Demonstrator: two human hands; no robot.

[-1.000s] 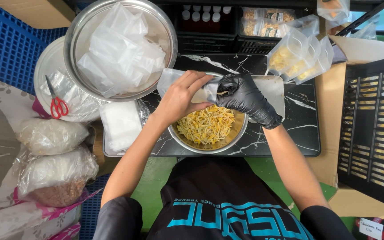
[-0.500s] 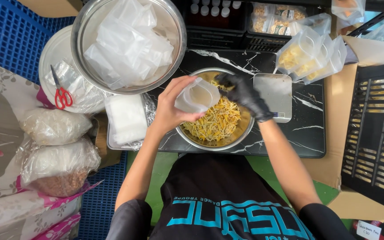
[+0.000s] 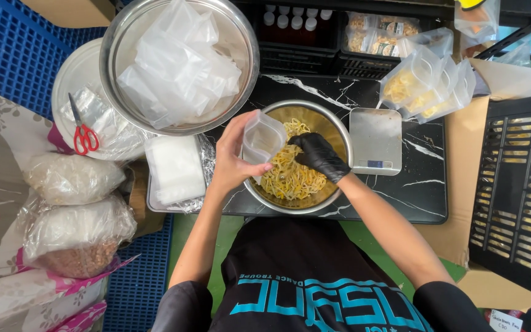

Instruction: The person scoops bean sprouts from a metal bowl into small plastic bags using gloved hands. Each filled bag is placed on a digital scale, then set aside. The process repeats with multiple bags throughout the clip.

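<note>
**While one hand holds the bag open, the gloved hand digs into the noodles**

Where the black marble-patterned table (image 3: 425, 184) fills the middle of the view, the biggest thing on it is the large steel bowl (image 3: 241, 67) at upper left, heaped with empty clear plastic bags (image 3: 176, 67). Just right of it and nearer the person stands the smaller steel bowl (image 3: 339, 132), holding yellow shredded noodles (image 3: 290, 178). Beside that bowl, on the right, sits a flat silver kitchen scale (image 3: 376, 138). Filled clear bags (image 3: 425, 83) of the same yellow food lie at the table's far right corner. On the left, off the table, two bulging sacks (image 3: 72, 203) lie beside a white lid carrying red-handled scissors (image 3: 83, 132).

The left hand (image 3: 235, 163), bare, pinches a small clear plastic bag (image 3: 262, 138) at its edge between thumb and fingers, holding it just over the smaller bowl's left rim. The right hand (image 3: 318, 157), in a black glove, is curled, fingers closed down into the noodles right beside the bag.
</note>
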